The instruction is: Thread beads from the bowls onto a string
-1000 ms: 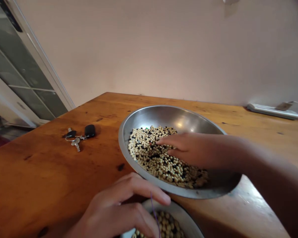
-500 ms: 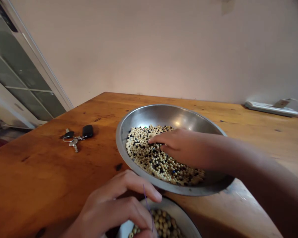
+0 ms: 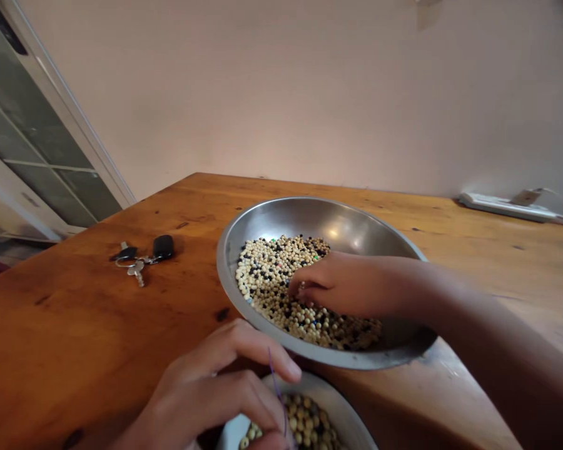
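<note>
Beads (image 3: 267, 281) fill the steel bowl (image 3: 281, 219): small, light, round, liable to roll; best taken between fingertips. Right hand (image 3: 338, 284) lies over the pile, fingers (image 3: 304, 290) curled and bunched, tips among the beads. Left hand (image 3: 216, 394) sits below the bowl, fingers curled beside a purple thread (image 3: 276, 381); any pinch is hidden.

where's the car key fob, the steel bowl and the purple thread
car key fob (image 3: 163, 247), head view, black casing
steel bowl (image 3: 281, 219), head view, inner wall
purple thread (image 3: 274, 375), head view, middle of strand
</note>
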Tool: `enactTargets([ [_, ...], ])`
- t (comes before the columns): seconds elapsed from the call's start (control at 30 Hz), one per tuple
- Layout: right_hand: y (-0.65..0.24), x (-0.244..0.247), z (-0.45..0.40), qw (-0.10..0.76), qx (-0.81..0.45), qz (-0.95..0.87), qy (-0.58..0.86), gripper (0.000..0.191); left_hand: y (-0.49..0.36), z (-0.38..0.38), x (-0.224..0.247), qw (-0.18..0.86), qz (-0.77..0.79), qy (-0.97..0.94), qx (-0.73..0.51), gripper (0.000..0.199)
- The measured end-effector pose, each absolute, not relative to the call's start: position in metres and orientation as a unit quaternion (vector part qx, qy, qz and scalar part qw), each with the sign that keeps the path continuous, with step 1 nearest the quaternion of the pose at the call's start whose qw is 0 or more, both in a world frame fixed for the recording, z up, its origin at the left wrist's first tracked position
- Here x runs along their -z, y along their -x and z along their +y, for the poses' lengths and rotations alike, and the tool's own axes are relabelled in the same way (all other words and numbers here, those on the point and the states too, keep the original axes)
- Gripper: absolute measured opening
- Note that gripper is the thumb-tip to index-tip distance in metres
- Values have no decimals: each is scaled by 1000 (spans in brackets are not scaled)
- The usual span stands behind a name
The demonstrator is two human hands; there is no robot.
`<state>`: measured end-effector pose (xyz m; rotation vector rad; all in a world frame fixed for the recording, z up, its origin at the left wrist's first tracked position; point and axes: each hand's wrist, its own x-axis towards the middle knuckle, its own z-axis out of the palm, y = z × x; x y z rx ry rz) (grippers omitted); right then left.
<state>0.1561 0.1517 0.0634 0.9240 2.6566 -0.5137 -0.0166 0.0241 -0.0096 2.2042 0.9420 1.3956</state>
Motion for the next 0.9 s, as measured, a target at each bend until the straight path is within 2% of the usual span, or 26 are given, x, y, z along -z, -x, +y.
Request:
enactTargets([
  [0.17, -162, -51, 162, 58, 176, 927, -325, 42, 19, 25, 9, 201, 335, -789, -475, 9],
  [0.3, -168, -47, 170, 37, 140, 929, -340, 46, 19, 26, 9, 202, 332, -793, -469, 8],
  [0.4, -168, -47, 170, 52, 129, 929, -343, 49, 20, 26, 9, 211, 333, -795, -460, 8],
  [0.53, -167, -48, 169, 96, 136, 931, -324, 42, 21, 27, 7, 214, 330, -803, -447, 7],
  [0.9, -165, -56, 166, 107, 185, 933, -290, 32, 21, 27, 1, 210, 328, -810, -438, 9],
])
